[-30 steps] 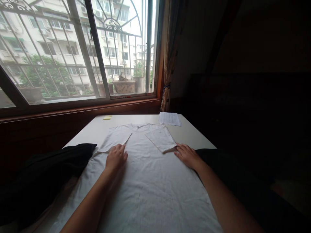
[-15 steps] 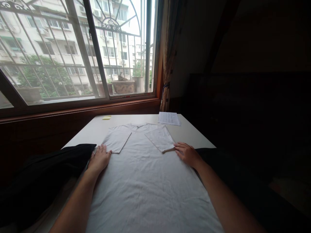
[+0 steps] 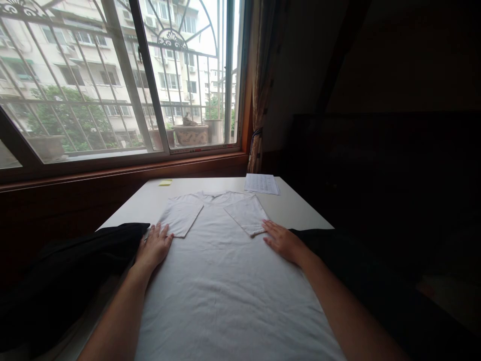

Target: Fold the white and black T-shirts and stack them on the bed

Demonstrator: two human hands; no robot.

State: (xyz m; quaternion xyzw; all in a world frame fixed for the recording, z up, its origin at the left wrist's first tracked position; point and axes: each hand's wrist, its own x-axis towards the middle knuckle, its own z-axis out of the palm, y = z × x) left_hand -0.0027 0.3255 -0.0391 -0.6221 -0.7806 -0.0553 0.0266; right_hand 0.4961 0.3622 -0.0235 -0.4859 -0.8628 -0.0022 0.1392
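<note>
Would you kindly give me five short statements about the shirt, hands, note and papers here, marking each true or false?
1. The shirt lies spread on the table. True.
2. Both sleeves stretch straight outward, away from the shirt's body. False: they are folded inward over it.
3. The right hand touches a folded sleeve. True.
4. The left hand is holding the yellow note. False: the left hand rests at the shirt's edge, while the note lies near the table's far edge.
5. The papers lie near the table's far edge, to the right of the note. True.
</note>
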